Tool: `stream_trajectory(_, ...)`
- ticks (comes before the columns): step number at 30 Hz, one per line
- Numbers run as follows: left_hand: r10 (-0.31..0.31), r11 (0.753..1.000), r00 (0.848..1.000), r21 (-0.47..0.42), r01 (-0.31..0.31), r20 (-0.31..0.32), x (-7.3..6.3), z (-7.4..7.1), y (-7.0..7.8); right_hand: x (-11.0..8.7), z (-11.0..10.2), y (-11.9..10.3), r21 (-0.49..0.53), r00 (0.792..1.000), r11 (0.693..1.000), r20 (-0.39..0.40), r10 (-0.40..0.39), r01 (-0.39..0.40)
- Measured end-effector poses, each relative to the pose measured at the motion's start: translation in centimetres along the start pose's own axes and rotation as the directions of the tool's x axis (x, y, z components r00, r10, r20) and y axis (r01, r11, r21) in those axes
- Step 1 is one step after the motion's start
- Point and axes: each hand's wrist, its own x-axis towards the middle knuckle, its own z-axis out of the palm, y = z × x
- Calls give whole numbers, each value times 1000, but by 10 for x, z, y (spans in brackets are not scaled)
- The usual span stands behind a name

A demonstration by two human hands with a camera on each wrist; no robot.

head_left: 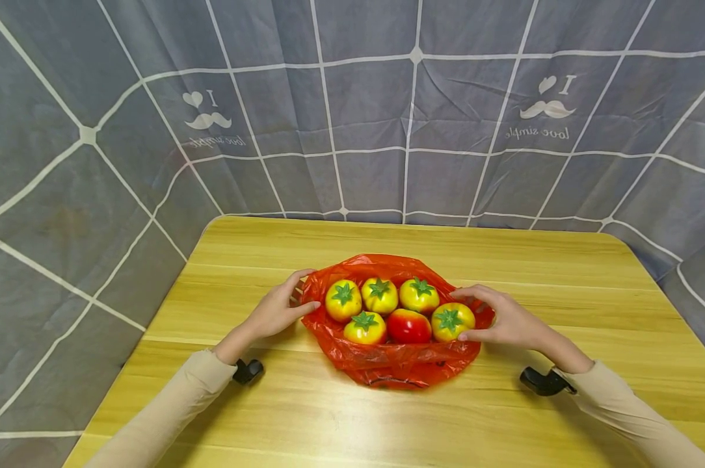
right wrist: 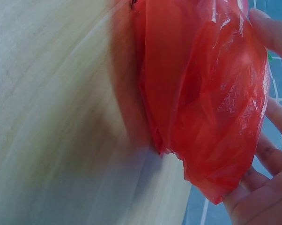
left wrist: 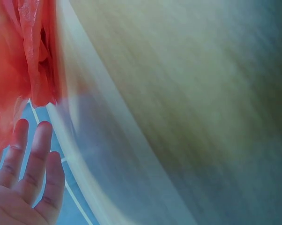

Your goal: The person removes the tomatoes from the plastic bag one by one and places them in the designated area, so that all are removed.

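Note:
In the head view a red plastic bag (head_left: pixel 387 357) lies spread on the table, its mouth open upward. Inside sit several glossy yellow fruits (head_left: pixel 343 305) with green star-shaped leaf tops, like tomatoes or persimmons, and one red fruit (head_left: pixel 409 327). My left hand (head_left: pixel 276 311) is at the bag's left rim, thumb and fingers spread apart; the left wrist view shows its fingers (left wrist: pixel 40 145) extended beside the hanging plastic. At the right rim, my right hand (head_left: pixel 501 318) spans the bag's edge beside the rightmost yellow fruit, its fingers (right wrist: pixel 272 154) loosely extended along the plastic.
The wooden table (head_left: pixel 352 429) has rounded far corners. A grey curtain (head_left: pixel 364 117) with white lines hangs behind it and along the left side. Black wrist straps (head_left: pixel 544 382) sit at the sleeve cuffs.

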Motion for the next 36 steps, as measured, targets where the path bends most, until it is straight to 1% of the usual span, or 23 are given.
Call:
stream_trajectory(4,3,1000,1000,-5,-3,-6,-1,0,0,0,2,1,-12,1000,1000,7,7,-7)
stream_trajectory(16,1,1000,1000,-8,-1,2,0,2,-2,-1,5,4,-13,1000,1000,15,9,-8)
stream_trajectory(24,35,999,999,-36,-35,0,-2,4,-1,-1,7,3,-21,1000,1000,4,-4,4)
stream_trajectory(28,52,998,999,-43,-52,-11,-2,4,-3,-1,7,3,-18,1000,1000,5,-9,9)
stream_trajectory(36,75,995,997,-61,-77,-27,-2,4,-2,-1,7,4,-9,1000,1000,23,19,-19)
